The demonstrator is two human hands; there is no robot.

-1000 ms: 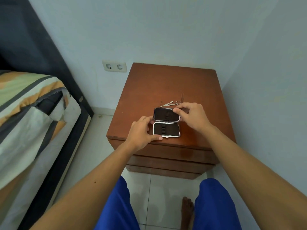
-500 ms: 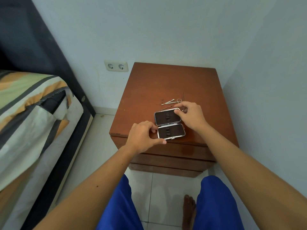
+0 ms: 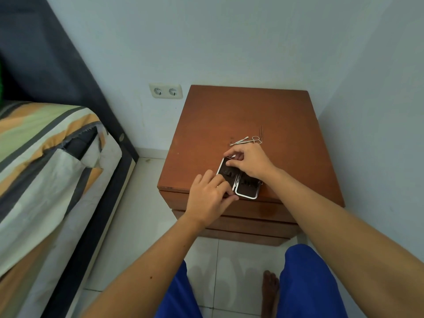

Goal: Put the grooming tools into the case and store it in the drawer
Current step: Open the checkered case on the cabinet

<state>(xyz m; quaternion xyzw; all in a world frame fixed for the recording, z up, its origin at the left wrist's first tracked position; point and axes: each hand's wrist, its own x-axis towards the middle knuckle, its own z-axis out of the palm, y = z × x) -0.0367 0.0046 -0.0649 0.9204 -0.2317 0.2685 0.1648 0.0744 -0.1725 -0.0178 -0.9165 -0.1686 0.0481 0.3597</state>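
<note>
1. The case (image 3: 246, 185) lies open at the centre of the frame, on the front edge of the nightstand (image 3: 241, 115). Its right half sits just at the lip.
2. The left hand (image 3: 210, 198) presses on the case's left half, fingers together. The right hand (image 3: 249, 164) pinches at the upper corner; whether it grips a tool, I cannot tell.
3. Risk: a push toward the lower frame could tip the case off the edge.
4. The tools (image 3: 249, 140) lie just above the right hand. They are thin and may slide when picked up.
5. The drawers (image 3: 229, 211) are shut below, and the person's knees are near them.
6. The bed (image 3: 41, 157) at left and the socket (image 3: 165, 91) are clear of the work.
</note>
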